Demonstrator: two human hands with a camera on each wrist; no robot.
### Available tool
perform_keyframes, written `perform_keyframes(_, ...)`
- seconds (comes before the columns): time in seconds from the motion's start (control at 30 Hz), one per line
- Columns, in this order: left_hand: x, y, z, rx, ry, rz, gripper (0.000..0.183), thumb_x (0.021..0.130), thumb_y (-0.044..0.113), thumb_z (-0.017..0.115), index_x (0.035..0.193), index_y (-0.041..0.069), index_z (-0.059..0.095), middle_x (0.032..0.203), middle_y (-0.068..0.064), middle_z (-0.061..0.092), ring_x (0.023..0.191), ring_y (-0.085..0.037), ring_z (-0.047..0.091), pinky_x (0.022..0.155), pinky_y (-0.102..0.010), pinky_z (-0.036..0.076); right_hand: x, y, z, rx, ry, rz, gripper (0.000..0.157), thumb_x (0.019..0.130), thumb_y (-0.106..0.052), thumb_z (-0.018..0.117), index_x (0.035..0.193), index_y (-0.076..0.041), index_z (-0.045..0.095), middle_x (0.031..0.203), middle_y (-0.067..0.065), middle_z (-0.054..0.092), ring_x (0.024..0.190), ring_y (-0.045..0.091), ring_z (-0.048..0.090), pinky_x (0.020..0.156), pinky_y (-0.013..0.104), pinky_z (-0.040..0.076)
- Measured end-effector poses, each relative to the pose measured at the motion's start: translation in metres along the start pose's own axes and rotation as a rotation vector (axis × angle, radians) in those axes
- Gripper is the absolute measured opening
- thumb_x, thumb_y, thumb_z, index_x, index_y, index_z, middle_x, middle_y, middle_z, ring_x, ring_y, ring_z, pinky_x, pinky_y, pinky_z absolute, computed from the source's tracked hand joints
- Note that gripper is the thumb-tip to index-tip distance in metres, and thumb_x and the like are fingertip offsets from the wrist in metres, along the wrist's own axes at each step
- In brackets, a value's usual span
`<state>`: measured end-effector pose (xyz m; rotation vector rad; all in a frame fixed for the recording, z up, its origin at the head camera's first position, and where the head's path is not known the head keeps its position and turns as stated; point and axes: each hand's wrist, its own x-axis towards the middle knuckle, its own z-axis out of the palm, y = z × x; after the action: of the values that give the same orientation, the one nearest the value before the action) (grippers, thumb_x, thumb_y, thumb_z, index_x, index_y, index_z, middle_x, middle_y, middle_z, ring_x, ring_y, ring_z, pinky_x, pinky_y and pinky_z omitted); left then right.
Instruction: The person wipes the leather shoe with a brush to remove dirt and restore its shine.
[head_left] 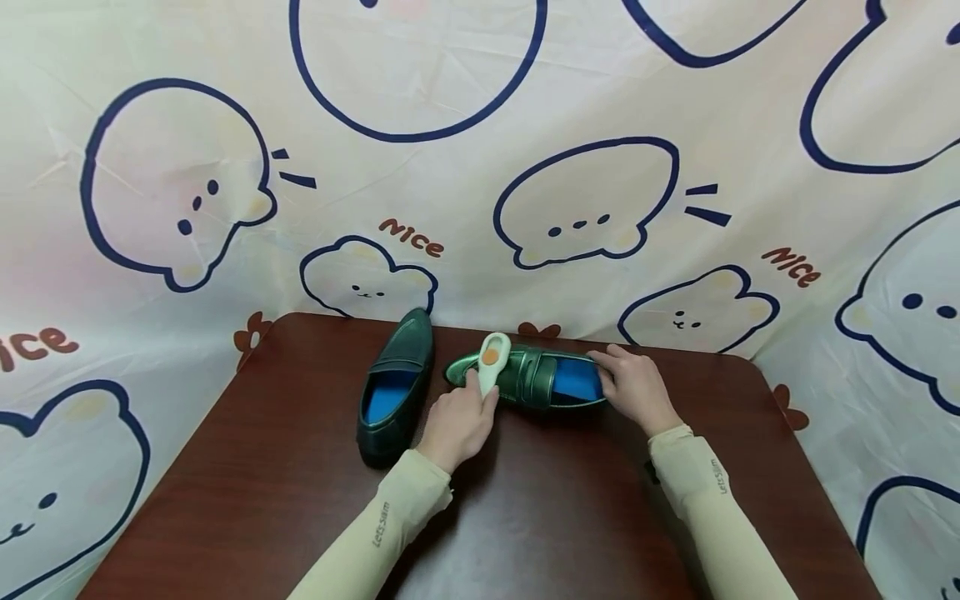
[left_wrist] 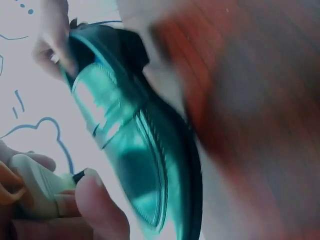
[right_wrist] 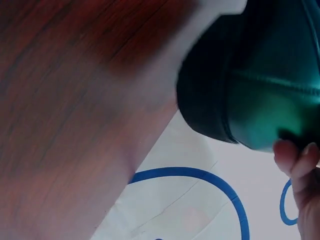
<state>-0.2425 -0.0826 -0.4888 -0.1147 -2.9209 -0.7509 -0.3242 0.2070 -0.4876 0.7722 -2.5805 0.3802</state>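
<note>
A shiny green penny loafer (head_left: 528, 379) with a blue insole lies sideways near the table's back edge. My right hand (head_left: 637, 387) grips its heel end, fingers at the opening's rim; in the right wrist view the fingertips (right_wrist: 286, 155) touch the heel's upper. In my left hand (head_left: 456, 427) is a small pale-green tool (head_left: 495, 343) with a round orange spot, held over the toe part of the shoe. A small black tip (left_wrist: 79, 176) shows on it beside my thumb in the left wrist view; its exact kind is unclear. Whether it touches the leather I cannot tell.
A matching green loafer (head_left: 405, 346) stands on the left, toe towards the back edge. Beneath both is a dark brown wooden table (head_left: 540, 508). A white curtain (head_left: 465, 183) with blue cartoon outlines hangs right behind and around the table.
</note>
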Motion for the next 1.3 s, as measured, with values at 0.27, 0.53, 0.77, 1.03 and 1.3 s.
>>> perform_keyframes(0.27, 0.014, 0.013, 0.022, -0.014, -0.033, 0.043, 0.059, 0.102, 0.047, 0.034, 0.135, -0.002, 0.039, 0.083, -0.012, 0.065, 0.058, -0.02, 0.057, 0.054, -0.035, 0.046, 0.001, -0.001, 0.003, -0.124, 0.049, -0.099, 0.033, 0.082, -0.007, 0.071, 0.115, -0.005, 0.067, 0.089, 0.009, 0.061, 0.049, 0.014, 0.051, 0.054, 0.029, 0.051)
perform_keyframes(0.53, 0.013, 0.015, 0.024, 0.023, 0.015, 0.008, 0.041, 0.101, 0.042, 0.04, 0.112, 0.003, 0.048, 0.068, -0.008, 0.058, 0.05, -0.02, 0.052, 0.048, -0.035, 0.043, -0.001, 0.003, 0.007, -0.146, 0.048, -0.116, 0.036, 0.081, -0.007, 0.071, 0.117, -0.007, 0.067, 0.087, 0.01, 0.06, 0.044, 0.012, 0.043, 0.048, 0.026, 0.046)
perform_keyframes(0.77, 0.004, 0.002, 0.017, 0.067, 0.056, -0.038, 0.042, 0.1, 0.041, 0.042, 0.112, 0.001, 0.048, 0.072, -0.011, 0.062, 0.054, -0.024, 0.056, 0.051, -0.038, 0.046, -0.003, 0.005, 0.01, -0.143, 0.053, -0.114, 0.036, 0.082, -0.007, 0.071, 0.117, -0.009, 0.067, 0.085, 0.008, 0.058, 0.043, 0.01, 0.04, 0.047, 0.025, 0.044)
perform_keyframes(1.03, -0.008, -0.02, 0.006, 0.138, 0.155, -0.074, 0.046, 0.098, 0.036, 0.048, 0.117, -0.006, 0.049, 0.07, -0.016, 0.063, 0.052, -0.028, 0.057, 0.05, -0.042, 0.048, -0.002, 0.006, 0.008, -0.149, 0.047, -0.093, 0.038, 0.08, -0.007, 0.073, 0.117, -0.008, 0.068, 0.086, 0.009, 0.059, 0.044, 0.011, 0.042, 0.048, 0.027, 0.046)
perform_keyframes(1.3, -0.006, -0.01, 0.002, 0.079, 0.116, -0.046, 0.051, 0.1, 0.042, 0.042, 0.124, -0.004, 0.045, 0.072, -0.013, 0.063, 0.054, -0.026, 0.057, 0.05, -0.04, 0.046, -0.002, 0.007, 0.01, -0.147, 0.051, -0.121, 0.039, 0.078, -0.006, 0.074, 0.117, -0.008, 0.068, 0.085, 0.009, 0.058, 0.044, 0.012, 0.045, 0.047, 0.027, 0.045)
